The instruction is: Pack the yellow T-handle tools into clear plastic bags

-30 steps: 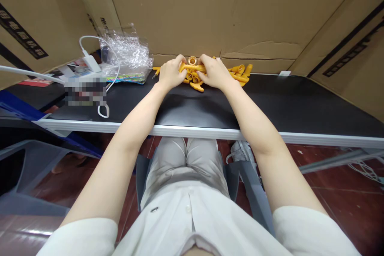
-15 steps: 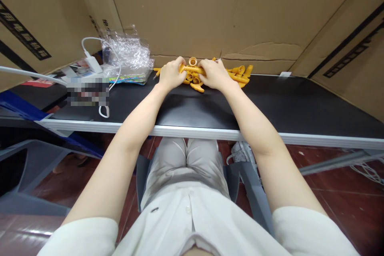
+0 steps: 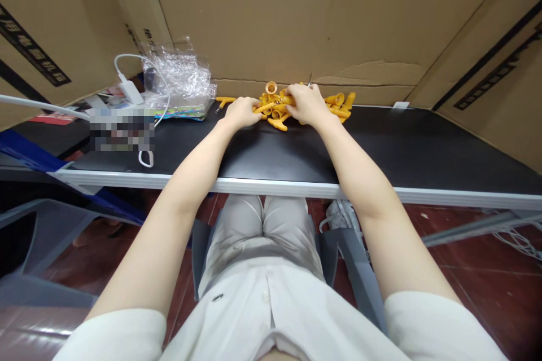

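Observation:
My left hand (image 3: 244, 112) is closed, with a slim yellow threaded rod (image 3: 267, 107) reaching from its fingertips towards the right. My right hand (image 3: 305, 102) curls its fingers around a yellow plastic corkscrew part (image 3: 281, 97); a small metal coil shows near it, and its far end is hidden. Beneath and between both hands lie several yellow parts, among them a curved handle (image 3: 278, 123) and a round cup-shaped piece (image 3: 271, 88). A yellow T-shaped handle (image 3: 225, 100) with a thin metal spiral rests left of my left hand.
More yellow parts (image 3: 342, 102) lie right of my right hand. Clear plastic bags (image 3: 180, 76) and a white cable with a plug (image 3: 132, 92) sit at the left. Cardboard walls (image 3: 271, 17) rise behind the black table (image 3: 423, 146), whose front edge is pale metal.
My left hand has lowered slightly, and the yellow piece that spanned both hands now appears as a threaded rod at the left and a part with a coil at the right.

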Action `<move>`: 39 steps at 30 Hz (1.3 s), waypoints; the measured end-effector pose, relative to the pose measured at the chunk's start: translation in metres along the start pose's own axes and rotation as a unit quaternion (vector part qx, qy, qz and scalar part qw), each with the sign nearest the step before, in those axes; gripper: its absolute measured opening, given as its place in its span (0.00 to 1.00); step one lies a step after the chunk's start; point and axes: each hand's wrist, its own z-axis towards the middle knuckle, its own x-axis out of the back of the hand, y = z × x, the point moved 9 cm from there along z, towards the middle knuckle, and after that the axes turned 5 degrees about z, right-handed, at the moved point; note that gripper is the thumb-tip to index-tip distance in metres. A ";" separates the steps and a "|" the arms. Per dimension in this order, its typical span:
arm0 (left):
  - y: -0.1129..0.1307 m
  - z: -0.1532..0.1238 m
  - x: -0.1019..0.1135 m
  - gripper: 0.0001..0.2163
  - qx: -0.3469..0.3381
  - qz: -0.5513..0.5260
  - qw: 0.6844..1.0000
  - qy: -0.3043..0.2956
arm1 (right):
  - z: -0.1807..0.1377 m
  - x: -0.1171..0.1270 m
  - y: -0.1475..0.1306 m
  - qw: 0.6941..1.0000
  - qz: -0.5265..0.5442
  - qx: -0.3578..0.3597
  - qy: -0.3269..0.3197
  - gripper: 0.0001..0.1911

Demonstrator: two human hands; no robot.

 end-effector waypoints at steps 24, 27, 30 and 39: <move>-0.022 0.009 -0.006 0.13 0.033 0.020 0.999 0.008 | 0.000 0.012 0.015 0.999 0.014 -0.027 0.019 0.18; -0.029 0.005 -0.004 0.19 0.061 0.033 0.998 0.001 | -0.004 0.023 0.039 0.995 0.019 -0.079 0.052 0.17; -0.034 0.003 -0.002 0.24 0.082 0.013 0.996 0.007 | -0.012 0.036 0.066 0.984 0.024 -0.135 0.112 0.16; -0.044 0.010 0.001 0.34 0.088 -0.065 0.991 0.072 | -0.052 0.044 0.177 0.900 0.054 -0.380 0.204 0.16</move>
